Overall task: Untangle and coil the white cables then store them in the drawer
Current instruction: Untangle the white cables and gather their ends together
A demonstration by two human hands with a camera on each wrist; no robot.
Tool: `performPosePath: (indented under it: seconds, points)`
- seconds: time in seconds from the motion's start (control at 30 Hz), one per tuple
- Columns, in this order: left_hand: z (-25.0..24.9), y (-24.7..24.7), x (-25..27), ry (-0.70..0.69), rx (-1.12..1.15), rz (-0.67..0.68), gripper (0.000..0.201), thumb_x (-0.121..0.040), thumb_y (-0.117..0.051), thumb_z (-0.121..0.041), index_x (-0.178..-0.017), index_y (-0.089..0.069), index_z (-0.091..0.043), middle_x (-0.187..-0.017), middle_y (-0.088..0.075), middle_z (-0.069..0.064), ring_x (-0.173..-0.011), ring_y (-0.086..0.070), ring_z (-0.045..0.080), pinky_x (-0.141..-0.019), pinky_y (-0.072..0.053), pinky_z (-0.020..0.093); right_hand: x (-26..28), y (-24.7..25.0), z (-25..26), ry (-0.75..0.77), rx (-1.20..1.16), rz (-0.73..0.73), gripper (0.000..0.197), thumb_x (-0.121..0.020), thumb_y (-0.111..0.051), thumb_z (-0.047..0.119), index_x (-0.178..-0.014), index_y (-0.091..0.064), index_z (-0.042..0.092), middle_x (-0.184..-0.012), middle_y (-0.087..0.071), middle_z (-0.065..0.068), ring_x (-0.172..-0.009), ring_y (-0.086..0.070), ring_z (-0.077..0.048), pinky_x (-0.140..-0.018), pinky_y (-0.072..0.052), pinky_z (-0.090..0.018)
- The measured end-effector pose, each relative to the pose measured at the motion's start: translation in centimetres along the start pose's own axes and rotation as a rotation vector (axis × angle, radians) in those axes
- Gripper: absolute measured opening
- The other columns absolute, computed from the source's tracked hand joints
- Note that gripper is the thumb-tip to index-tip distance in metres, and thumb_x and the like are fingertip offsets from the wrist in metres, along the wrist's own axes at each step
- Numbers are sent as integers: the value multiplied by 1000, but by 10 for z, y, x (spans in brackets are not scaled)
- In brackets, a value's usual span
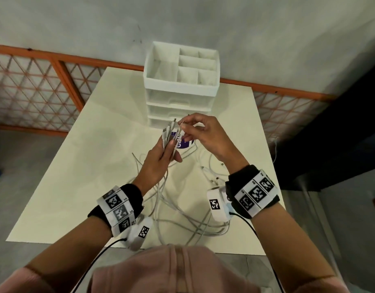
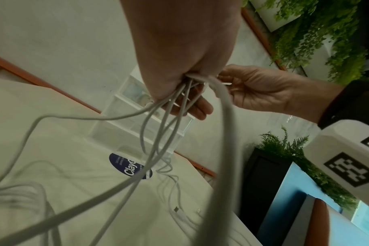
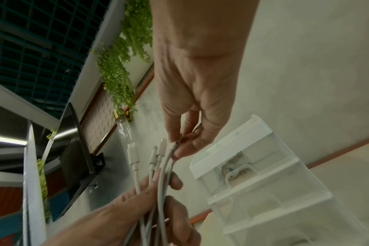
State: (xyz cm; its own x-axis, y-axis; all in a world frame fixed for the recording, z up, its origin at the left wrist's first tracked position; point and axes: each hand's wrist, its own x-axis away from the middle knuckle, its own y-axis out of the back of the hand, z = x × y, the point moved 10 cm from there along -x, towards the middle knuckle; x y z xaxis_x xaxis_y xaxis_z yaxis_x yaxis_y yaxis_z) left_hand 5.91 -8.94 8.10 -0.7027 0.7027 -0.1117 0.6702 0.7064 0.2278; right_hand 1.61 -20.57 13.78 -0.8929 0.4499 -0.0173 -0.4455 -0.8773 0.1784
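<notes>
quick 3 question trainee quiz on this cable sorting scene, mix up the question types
1. True or false: the left hand grips a bundle of white cables with the plug ends pointing up.
2. What does the right hand pinch? A) a cable plug B) a drawer handle C) the blue sticker
3. Fill in: the drawer unit stands on the ____ at its far edge.

Key: 1 true; 2 A; 3 table

Office-like room: table (image 1: pixel 55 187), wall plants (image 3: pixel 116 66)
</notes>
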Motion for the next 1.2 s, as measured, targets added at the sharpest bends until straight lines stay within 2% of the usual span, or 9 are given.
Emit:
performPosePath:
  seconds: [0.07,0.23,0.4,0.57,0.67,0.83,0.93,1.07,1.2]
  points:
    - [0,-2,1,10,62,-1,24,-102,-33,-27,-109,-53,-15,-73,-66,4,-67,-61,-2,-70,-46,9,2,10,-2,-1,-52,-40,15,-87,-62,6,-100,-66,-1,-88,-62,-8,-66,-64,-18,-67,-56,-22]
    - [-2,-9,-1,11,113,37,27,-102,-34,-24,-116,-53,-11,-73,-66,4,-68,-63,-1,-70,-46,8,3,25,-7,-12,-121,-78,8,-89,-59,6,-96,-63,6,-97,-64,-6,-67,-63,-15,-68,-55,-23]
    - [-1,-18,-2,29,125,109,32,-102,-33,-24,-116,-54,-5,-75,-66,6,-67,-62,-4,-69,-44,6,2,25,-9,-36,-138,-83,7,-90,-57,4,-93,-62,9,-94,-67,-8,-65,-62,-9,-63,-52,-18]
    - [-7,-18,-8,27,96,139,37,-102,-29,-30,-103,-60,-10,-76,-69,2,-73,-67,5,-71,-49,12,4,13,0,4,49,44,12,-89,-61,6,-99,-64,0,-94,-68,-10,-74,-61,-14,-66,-52,-20]
    - [-15,-22,-14,25,91,161,37,-102,-28,-30,-86,-59,-18,-68,-67,4,-65,-66,11,-66,-51,17,2,13,4,37,49,8,17,-87,-63,7,-100,-63,-5,-90,-67,-5,-71,-62,-8,-68,-53,-24]
    - [-16,-27,-14,17,115,193,26,-102,-30,-27,-103,-51,-11,-58,-59,-1,-52,-58,10,-55,-45,17,0,24,10,75,-5,-82,16,-86,-63,4,-99,-57,-3,-80,-66,0,-64,-62,-6,-63,-53,-22]
    - [-16,-30,-14,-4,100,191,22,-102,-31,-28,-94,-51,-21,-57,-54,0,-48,-51,9,-52,-42,16,1,28,12,68,4,-74,18,-86,-64,5,-102,-57,1,-81,-66,-1,-65,-62,-7,-62,-53,-21]
    - [-15,-35,-17,-3,48,210,27,-101,-30,-33,-81,-47,-26,-52,-49,-7,-44,-42,7,-50,-37,18,2,24,16,86,76,8,32,-89,-61,9,-120,-61,16,-89,-65,-5,-71,-62,-13,-67,-54,-21]
    - [-20,-37,-18,-7,19,234,31,-102,-28,-33,-77,-47,-29,-58,-55,-1,-45,-47,5,-52,-40,14,1,27,14,89,122,-26,26,-89,-61,7,-113,-67,6,-87,-66,1,-65,-63,-5,-66,-53,-17]
